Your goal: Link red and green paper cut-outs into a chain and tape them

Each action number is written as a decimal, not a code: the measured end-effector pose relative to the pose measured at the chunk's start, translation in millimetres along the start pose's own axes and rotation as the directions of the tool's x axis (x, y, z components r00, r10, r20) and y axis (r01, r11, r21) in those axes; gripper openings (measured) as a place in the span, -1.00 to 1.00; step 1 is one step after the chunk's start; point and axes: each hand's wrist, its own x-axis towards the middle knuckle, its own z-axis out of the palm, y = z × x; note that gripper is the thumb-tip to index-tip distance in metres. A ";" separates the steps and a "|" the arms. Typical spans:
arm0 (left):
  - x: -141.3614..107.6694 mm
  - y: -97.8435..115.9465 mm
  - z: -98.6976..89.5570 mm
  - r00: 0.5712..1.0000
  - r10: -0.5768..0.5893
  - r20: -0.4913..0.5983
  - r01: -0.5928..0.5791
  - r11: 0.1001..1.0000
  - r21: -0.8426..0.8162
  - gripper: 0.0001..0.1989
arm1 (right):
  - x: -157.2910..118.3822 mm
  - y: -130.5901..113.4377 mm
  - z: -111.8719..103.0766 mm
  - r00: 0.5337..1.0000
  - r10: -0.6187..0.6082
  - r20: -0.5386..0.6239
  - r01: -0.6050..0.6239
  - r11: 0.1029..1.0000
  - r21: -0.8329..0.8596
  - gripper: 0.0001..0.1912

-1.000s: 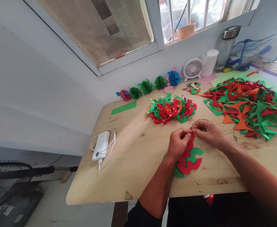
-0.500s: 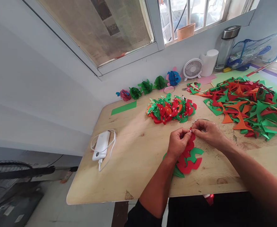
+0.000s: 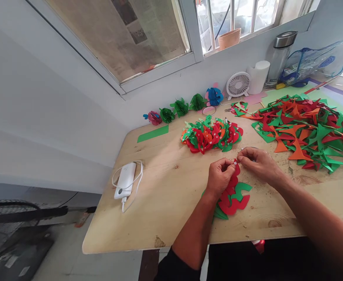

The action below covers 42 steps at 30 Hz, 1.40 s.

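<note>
My left hand pinches the top of a red paper piece that carries a small white patch at its tip. Just right of that tip, my right hand has thumb and forefinger pressed together; what they hold is too small to name. Beneath and beside my left hand lie more red cutouts and green cutouts. Beyond my hands sits a heap of red, orange and green cutouts, several with small white patches.
Paper scraps are piled at the right. Folded paper figures, a small fan, a white cylinder and a glass bottle line the wall. A power bank with a cable and a green strip are at the left.
My right hand's fingertips have moved slightly right, away from the red piece's tip. The white patch there shows more plainly. My left hand keeps its pinch.
</note>
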 end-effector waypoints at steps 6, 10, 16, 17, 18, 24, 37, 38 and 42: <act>0.0 0.2 0.4 1.000 0.002 -0.007 -0.002 1.000 -0.023 -0.86 | 1.6 3.9 1.0 1.000 -0.001 0.028 0.000 0.999 0.046 -0.77; -0.6 1.1 0.2 1.000 -0.003 0.006 0.003 1.000 -0.024 -0.85 | 3.5 12.1 2.1 0.995 -0.014 0.096 0.009 0.999 0.050 -0.74; -0.9 -0.1 -0.2 1.000 -0.028 0.015 0.028 0.999 -0.040 -0.85 | 4.6 21.3 3.7 0.983 0.010 0.183 -0.029 0.994 0.102 -0.77; -0.9 -0.5 -0.2 0.999 -0.036 0.013 0.037 0.998 -0.042 -0.85 | 4.5 22.1 4.1 0.983 0.013 0.184 -0.033 0.993 0.109 -0.78; -1.0 -0.8 -0.1 0.999 -0.043 0.012 0.044 0.998 -0.045 -0.85 | 4.5 22.7 4.4 0.983 0.012 0.183 -0.033 0.993 0.115 -0.78; -1.5 0.3 -0.3 0.999 -0.030 0.018 0.031 0.998 -0.049 -0.84 | 3.6 21.2 4.5 0.987 -0.022 0.157 0.006 0.995 0.103 -0.82; -1.1 1.2 -1.0 1.000 -0.020 0.007 0.021 0.998 -0.056 -0.85 | 4.1 23.4 3.1 0.984 -0.015 0.178 0.003 0.998 0.068 -0.82; -1.2 1.2 -1.1 1.000 -0.020 0.005 0.021 0.998 -0.056 -0.85 | 4.1 23.3 3.0 0.983 -0.014 0.183 0.000 0.997 0.076 -0.82; -0.6 -0.2 -1.6 1.000 -0.029 -0.001 0.029 0.999 -0.040 -0.83 | 4.4 23.1 3.1 0.983 -0.004 0.183 -0.012 0.996 0.086 -0.82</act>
